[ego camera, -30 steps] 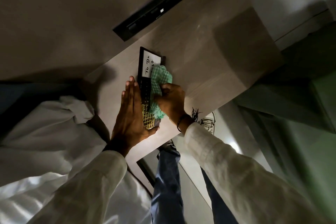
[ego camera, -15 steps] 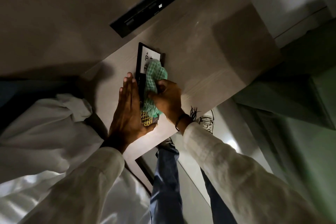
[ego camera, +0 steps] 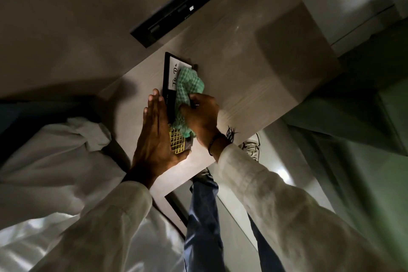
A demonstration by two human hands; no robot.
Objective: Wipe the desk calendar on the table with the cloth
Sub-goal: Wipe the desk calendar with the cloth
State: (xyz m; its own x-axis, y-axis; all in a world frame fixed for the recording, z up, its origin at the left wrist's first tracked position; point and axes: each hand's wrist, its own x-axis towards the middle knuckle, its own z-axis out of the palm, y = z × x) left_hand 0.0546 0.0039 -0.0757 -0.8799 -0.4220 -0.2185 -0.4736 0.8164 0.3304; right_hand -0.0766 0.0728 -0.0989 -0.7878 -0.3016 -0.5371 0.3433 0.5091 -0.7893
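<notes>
A black-framed desk calendar [ego camera: 170, 73] lies flat on the pale wooden table [ego camera: 242, 73]. Its white panel reads "To Do" and a yellow grid shows at its near end. My left hand [ego camera: 155, 134] lies flat with straight fingers along the calendar's left edge, the thumb at its near corner. My right hand [ego camera: 203, 117] grips a crumpled green checked cloth [ego camera: 187, 88] and presses it onto the middle of the calendar. The cloth hides most of the calendar's face.
A long black slot-like panel [ego camera: 181, 4] is set in the table beyond the calendar. The table's near edge runs just below my wrists. Under it show legs in blue jeans [ego camera: 203, 216] and a light shoe [ego camera: 251, 146] on the floor.
My right hand has slid the cloth up the calendar towards the white "To Do" panel, covering more of it. My left hand has stayed against the calendar's left edge.
</notes>
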